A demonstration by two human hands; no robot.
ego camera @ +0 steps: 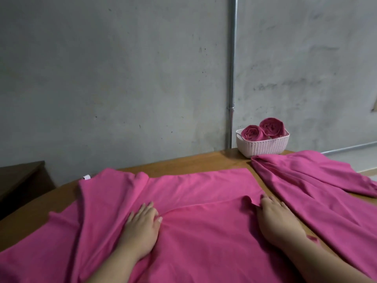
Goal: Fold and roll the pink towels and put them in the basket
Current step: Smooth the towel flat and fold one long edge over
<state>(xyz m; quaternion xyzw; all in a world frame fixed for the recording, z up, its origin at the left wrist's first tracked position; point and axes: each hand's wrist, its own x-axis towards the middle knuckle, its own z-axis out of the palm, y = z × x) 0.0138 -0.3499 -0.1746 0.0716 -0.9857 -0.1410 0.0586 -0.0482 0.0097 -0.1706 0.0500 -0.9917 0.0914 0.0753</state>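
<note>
On the wooden surface point(193, 161), head view, a pink towel point(193, 193) lies spread and creased. The left hand point(142, 223) rests flat on its middle, fingers straight and gripping nothing, and the right hand point(275, 217) lies likewise flat at its right edge beside a turned-up corner. A second pink towel point(306, 180) lies rumpled to the right, its far tip just beside the white basket point(265, 147), which holds two rolled towels point(253, 132).
</note>
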